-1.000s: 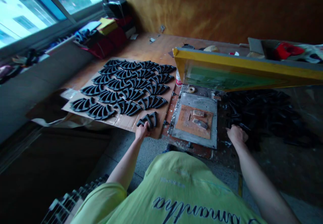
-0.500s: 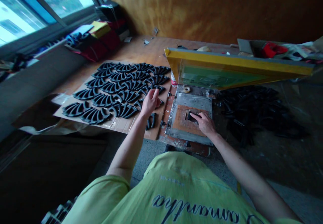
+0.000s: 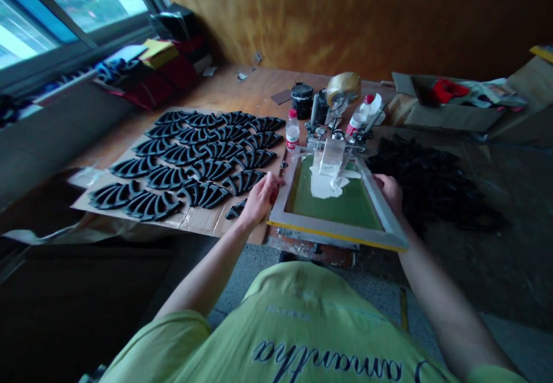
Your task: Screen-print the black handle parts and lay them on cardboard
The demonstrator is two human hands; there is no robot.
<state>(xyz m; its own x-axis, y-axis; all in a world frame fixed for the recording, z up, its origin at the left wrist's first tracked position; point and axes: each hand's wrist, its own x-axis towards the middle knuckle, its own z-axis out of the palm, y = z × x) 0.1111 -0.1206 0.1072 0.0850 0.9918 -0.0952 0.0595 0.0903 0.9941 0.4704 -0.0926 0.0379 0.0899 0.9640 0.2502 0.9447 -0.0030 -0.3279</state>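
Note:
A screen printing frame (image 3: 337,230) with green mesh lies lowered over the printing board, hiding the board's middle. White ink (image 3: 322,187) is pooled on the mesh, and a squeegee block (image 3: 332,157) rests in it near the far end. My right hand (image 3: 391,193) is closed on the frame's right side, its fingers partly hidden. Beside the left side is my left hand (image 3: 260,198), fingers curled in; whether it touches the frame or holds anything is unclear. Rows of black curved, ribbed pieces (image 3: 207,170) cover the cardboard sheet (image 3: 203,217) to its left.
Behind the frame stand a red-capped bottle (image 3: 292,132), a dark tub (image 3: 301,101), hinge clamps (image 3: 317,132) and a tape roll (image 3: 343,85). A black heap (image 3: 432,187) lies at right, below an open carton (image 3: 458,109). Stacked boxes (image 3: 166,72) line the window side.
The raised screen frame has come down over the board. My right hand has moved from the small black piece on the board to the frame's right side; my left hand has lowered slightly.

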